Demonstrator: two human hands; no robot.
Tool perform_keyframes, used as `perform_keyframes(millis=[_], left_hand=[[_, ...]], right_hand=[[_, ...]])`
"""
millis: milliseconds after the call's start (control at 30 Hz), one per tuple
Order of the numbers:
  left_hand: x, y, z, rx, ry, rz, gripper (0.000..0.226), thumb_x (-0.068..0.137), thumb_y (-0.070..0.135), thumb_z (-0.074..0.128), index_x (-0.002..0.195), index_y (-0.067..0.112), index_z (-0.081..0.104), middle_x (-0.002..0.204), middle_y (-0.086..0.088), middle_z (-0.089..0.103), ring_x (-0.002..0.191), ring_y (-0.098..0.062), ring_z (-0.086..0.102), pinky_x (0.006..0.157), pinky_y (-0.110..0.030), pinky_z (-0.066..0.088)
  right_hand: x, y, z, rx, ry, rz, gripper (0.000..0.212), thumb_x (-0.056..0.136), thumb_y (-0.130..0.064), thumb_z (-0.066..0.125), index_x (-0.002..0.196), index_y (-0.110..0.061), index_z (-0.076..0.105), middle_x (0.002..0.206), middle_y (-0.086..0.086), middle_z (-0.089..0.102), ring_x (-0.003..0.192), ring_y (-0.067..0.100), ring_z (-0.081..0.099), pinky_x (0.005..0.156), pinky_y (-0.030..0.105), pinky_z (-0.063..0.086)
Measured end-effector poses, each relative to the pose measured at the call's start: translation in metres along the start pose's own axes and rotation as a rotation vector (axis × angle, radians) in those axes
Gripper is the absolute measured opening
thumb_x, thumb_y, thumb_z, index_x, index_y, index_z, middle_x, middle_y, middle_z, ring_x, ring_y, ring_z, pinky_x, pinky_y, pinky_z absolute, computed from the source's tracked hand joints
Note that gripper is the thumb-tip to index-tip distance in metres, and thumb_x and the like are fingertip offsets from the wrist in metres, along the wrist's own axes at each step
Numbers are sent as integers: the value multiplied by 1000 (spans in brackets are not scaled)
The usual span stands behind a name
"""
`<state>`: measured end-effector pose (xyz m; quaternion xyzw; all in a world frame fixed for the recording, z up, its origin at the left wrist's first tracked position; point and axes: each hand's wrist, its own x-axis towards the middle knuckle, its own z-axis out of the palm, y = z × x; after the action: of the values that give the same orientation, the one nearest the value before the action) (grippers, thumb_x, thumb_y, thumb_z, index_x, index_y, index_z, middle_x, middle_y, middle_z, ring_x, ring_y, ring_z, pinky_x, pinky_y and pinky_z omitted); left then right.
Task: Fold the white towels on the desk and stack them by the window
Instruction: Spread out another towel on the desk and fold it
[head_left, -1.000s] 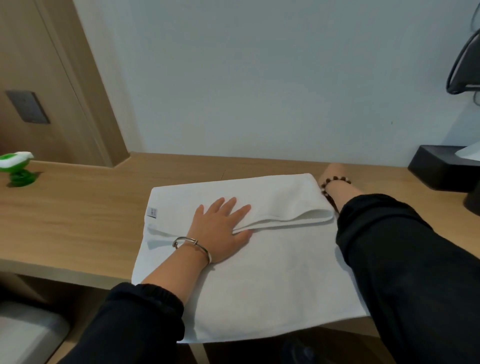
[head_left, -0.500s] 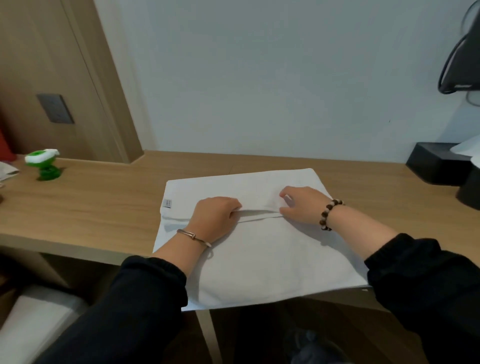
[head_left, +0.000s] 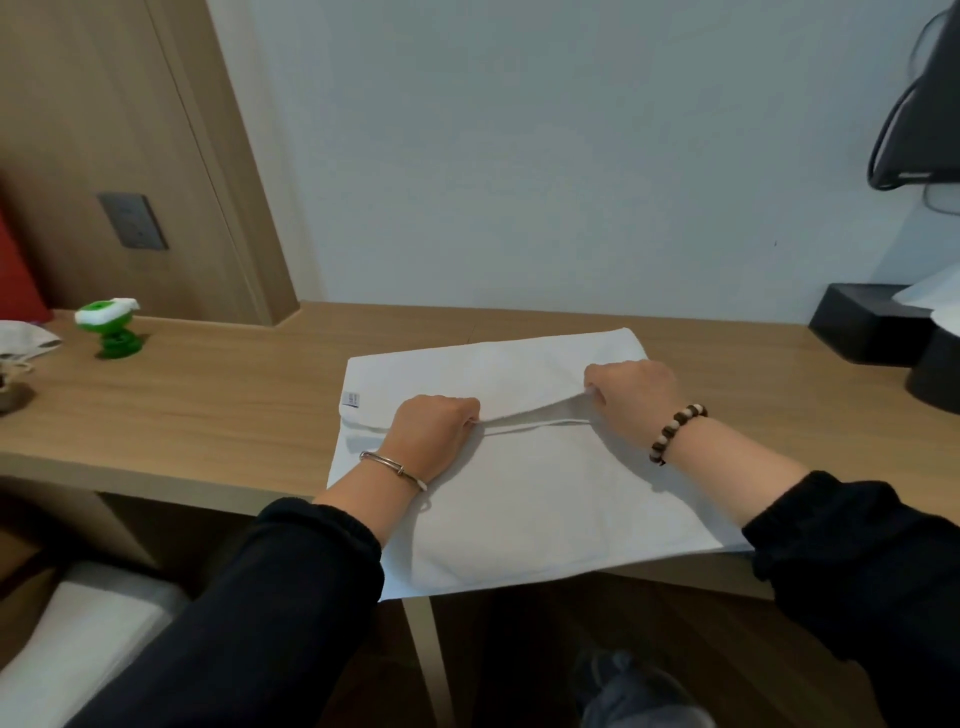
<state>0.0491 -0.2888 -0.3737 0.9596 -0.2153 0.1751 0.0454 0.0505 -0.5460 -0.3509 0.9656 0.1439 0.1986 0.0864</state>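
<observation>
Both hands (head_left: 434, 436) (head_left: 631, 397) on towel (head_left: 519, 509) edge

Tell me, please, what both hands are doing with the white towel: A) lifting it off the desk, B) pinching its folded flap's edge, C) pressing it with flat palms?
B: the left hand and right hand curl round the flap edge of the white towel lying on the desk.

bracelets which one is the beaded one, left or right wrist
The brown-and-white beaded bracelet sits at the right hand; the left hand wears a plain thin metal bangle instead. Both grip the white towel.
</observation>
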Motion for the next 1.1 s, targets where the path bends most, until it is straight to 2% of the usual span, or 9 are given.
perform_keyframes(millis=[200, 267, 367, 433, 533, 667, 767, 967, 1100], left_hand=[[2, 5, -6, 161, -62, 54, 21, 94, 17, 41, 98, 15, 62, 102, -2, 64, 92, -28, 58, 64, -30, 35], [0, 7, -13, 204, -21, 105, 15, 90, 13, 47, 90, 12, 62, 96, -4, 61, 92, -28, 57, 60, -30, 34], [-3, 8, -24, 202, 74, 232, 11, 71, 0, 69, 66, 6, 61, 72, -9, 58, 71, -28, 57, 48, -27, 31], [-5, 8, -22, 219, 30, 237, 6, 81, 9, 62, 75, 9, 64, 81, -8, 58, 79, -28, 56, 51, -28, 31], [-5, 5, -12, 238, -90, 138, 23, 94, 20, 43, 100, 19, 65, 103, 0, 56, 100, -22, 50, 60, -29, 32], [-6, -1, -4, 198, -123, 76, 27, 95, 21, 43, 109, 25, 65, 111, 5, 55, 105, -18, 47, 63, -28, 34], [-10, -6, -3, 138, -100, 85, 28, 98, 27, 43, 113, 28, 66, 113, 6, 56, 106, -19, 48, 66, -29, 38], [-28, -30, -19, 220, -120, -32, 32, 98, 35, 40, 101, 20, 68, 107, 2, 56, 99, -20, 52, 64, -28, 39], [-37, -40, -27, 356, -127, -85, 31, 96, 29, 38, 90, 15, 65, 98, -3, 55, 89, -24, 55, 59, -29, 34]], right_hand=[[-17, -1, 9, 107, -118, 6, 22, 94, -15, 38, 93, -11, 60, 89, 11, 66, 82, 31, 60, 66, 32, 40], [-16, -2, 10, 112, -117, 22, 23, 95, -14, 39, 96, -11, 61, 91, 11, 66, 85, 31, 60, 68, 32, 41], [-15, -3, 11, 118, -125, 39, 25, 95, -14, 39, 100, -11, 63, 95, 9, 67, 88, 30, 60, 73, 32, 45], [-14, -3, 11, 122, -130, 40, 26, 95, -14, 39, 102, -11, 64, 97, 9, 67, 89, 30, 60, 76, 33, 47], [-14, -2, 8, 128, -128, 15, 25, 95, -16, 40, 101, -12, 64, 95, 9, 67, 89, 30, 60, 74, 33, 46], [-21, 10, 3, -34, -128, -27, 25, 96, -22, 37, 88, -15, 59, 87, 5, 65, 81, 28, 60, 64, 30, 40], [-27, 18, 0, -119, -168, 56, 24, 96, -17, 37, 89, -15, 60, 91, 4, 65, 81, 26, 61, 63, 29, 40], [-36, 22, -6, -126, -222, 132, 20, 95, -18, 37, 83, -17, 53, 92, 4, 63, 74, 24, 51, 63, 29, 38], [-29, 18, -18, -102, -268, 101, 18, 96, -27, 36, 95, -16, 50, 93, 2, 63, 72, 22, 50, 60, 29, 36]])
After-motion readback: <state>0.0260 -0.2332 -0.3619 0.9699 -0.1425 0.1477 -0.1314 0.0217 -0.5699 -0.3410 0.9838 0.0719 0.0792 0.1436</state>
